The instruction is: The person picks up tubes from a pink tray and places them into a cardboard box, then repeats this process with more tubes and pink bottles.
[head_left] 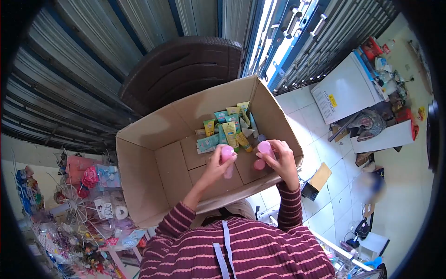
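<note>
A large cardboard box (169, 172) stands in front of me with its top uncovered. My left hand (217, 163) is closed around a pink bottle (227, 152), its round end facing up, over the middle of the box. Over the right side of the box, my right hand (282, 160) grips another pink bottle (265, 148). A darker pink round cap (259, 164) shows just below that hand. Inside, against the far right part, lie several yellow and green squeeze tubes (229, 132) in a loose heap. Beside them is a greyish round cap (261, 138).
Behind the box is a dark brown plastic chair (186, 65). A rack of small colourful goods (93, 209) stands at left. To the right are a white freezer (344, 88) and a small opened carton (317, 182) on the tiled floor (334, 204).
</note>
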The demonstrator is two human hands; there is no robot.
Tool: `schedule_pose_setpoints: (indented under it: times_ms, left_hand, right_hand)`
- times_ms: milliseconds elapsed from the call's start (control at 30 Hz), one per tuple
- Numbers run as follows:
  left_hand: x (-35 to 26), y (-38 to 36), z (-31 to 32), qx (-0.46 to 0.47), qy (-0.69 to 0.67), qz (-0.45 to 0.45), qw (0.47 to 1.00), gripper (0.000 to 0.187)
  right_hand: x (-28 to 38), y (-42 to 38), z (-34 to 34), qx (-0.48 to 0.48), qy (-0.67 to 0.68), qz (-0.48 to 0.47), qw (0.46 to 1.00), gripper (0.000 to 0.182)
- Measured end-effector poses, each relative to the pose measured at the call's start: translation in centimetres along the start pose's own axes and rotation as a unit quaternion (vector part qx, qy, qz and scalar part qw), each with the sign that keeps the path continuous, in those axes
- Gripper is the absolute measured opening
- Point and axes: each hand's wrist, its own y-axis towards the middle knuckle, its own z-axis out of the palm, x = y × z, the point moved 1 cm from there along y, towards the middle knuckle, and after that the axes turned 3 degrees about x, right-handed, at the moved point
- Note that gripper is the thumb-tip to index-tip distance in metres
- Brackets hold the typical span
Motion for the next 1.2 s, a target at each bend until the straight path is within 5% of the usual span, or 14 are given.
schedule_pose_setpoints:
  times_ms: [67,133,300,400,500,600,733,1067,1200]
  left_hand:
    - [2.0,1.6,0.7,0.019,0.069,-0.058,0.996,0.033]
    - [3.8,2.8,1.5,0.062,0.266,-0.049,0.961,0.037]
    - [10.5,5.3,3.5,0.063,0.367,-0.036,0.927,0.041]
    - [13.0,6.3,4.9,0.087,0.211,-0.11,0.967,0.041]
    - [16.0,6.3,6.2,0.073,0.206,-0.021,0.976,0.042]
    - [14.3,6.3,7.0,0.131,0.194,-0.127,0.964,0.045]
    - [15.6,5.9,7.5,0.156,0.146,-0.12,0.97,0.051]
    - [13.2,5.9,6.8,0.225,0.225,-0.263,0.911,0.062]
    - [10.0,5.1,4.7,0.26,0.348,-0.247,0.866,0.055]
  right_hand:
    - [-0.5,1.1,-0.6,0.068,-0.273,-0.096,0.955,0.032]
    - [-2.2,1.3,-0.5,0.117,-0.253,-0.075,0.957,0.034]
    - [-3.9,0.8,-0.2,0.251,-0.292,-0.012,0.923,0.026]
    - [-3.8,0.6,-0.7,0.269,-0.338,0.011,0.902,0.019]
    - [-4.7,0.3,-1.4,0.28,-0.403,0.038,0.87,0.009]
    - [-5.9,-0.1,-1.8,0.293,-0.459,0.045,0.837,0.001]
    - [-6.7,-0.2,-1.8,0.324,-0.484,0.014,0.813,0.005]
    - [-8.5,-0.2,-2.2,0.203,-0.386,0.016,0.9,0.005]
    - [-6.9,1.9,-2.3,0.24,-0.18,0.068,0.951,0.012]
